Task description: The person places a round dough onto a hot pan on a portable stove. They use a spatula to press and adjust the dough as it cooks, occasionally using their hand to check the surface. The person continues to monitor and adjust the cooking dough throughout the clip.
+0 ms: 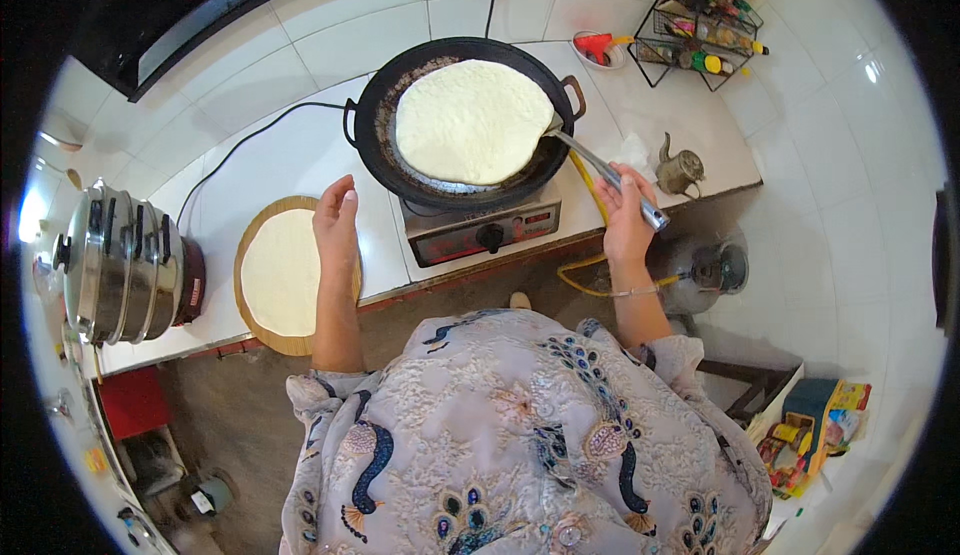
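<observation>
A large pale flatbread lies in a black wok on a gas stove. In my right hand is the handle of a metal spatula; its blade meets the bread's right edge, and how far it reaches under cannot be seen. My left hand is held in the air left of the stove, empty, its fingers loosely extended. Below and beside it, a second round of flat dough rests on a round wooden board, partly covered by my left forearm.
A stacked steel steamer stands at the counter's left end. Right of the wok are a small metal oil pot, a bowl with a red object and a wire spice rack. A gas cylinder with a yellow hose sits below.
</observation>
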A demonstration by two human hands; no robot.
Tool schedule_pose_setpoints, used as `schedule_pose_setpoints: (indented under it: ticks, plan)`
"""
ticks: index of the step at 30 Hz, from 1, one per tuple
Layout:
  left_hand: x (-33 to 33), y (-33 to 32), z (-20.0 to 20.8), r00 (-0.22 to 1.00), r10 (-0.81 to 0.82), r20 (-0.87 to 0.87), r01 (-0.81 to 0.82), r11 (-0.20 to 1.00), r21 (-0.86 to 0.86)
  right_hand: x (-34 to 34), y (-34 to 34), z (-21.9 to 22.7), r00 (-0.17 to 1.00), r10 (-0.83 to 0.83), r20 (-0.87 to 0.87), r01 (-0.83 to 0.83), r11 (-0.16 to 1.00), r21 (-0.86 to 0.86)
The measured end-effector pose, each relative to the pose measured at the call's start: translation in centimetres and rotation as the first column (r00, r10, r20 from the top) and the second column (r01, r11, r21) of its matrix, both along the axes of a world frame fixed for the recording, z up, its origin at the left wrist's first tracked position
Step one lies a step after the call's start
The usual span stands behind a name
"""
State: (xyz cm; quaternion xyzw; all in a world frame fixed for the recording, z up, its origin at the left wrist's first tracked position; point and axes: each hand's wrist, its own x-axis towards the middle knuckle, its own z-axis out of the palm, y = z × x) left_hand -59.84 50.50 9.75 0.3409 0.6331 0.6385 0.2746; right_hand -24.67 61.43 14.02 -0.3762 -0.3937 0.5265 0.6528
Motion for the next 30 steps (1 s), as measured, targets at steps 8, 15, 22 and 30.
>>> schedule_pose_setpoints:
  ticks: [8,15,22,30]
  plan:
    - [0.5,-4.0,1.4,0.978,0.208,-0.007,-0.208,0.976,-0.059,0.7,13.7,-0.4,0.923,0.268,-0.276,-0.321,0.932,-0.168]
    - [2.0,-12.0,0.3,0.913,0.408,0.008,-0.405,0.909,-0.101,-2.3,22.3,0.4,0.783,0.584,-0.215,-0.622,0.740,-0.255]
    - [4.6,-14.8,-0.1,0.861,0.508,0.028,-0.503,0.858,-0.102,-6.8,22.8,4.1,0.628,0.775,-0.068,-0.762,0.595,-0.256]
    - [3.7,-12.9,0.4,0.888,0.460,0.015,-0.457,0.885,-0.091,-4.8,17.9,11.2,0.728,0.562,0.393,-0.655,0.739,0.156]
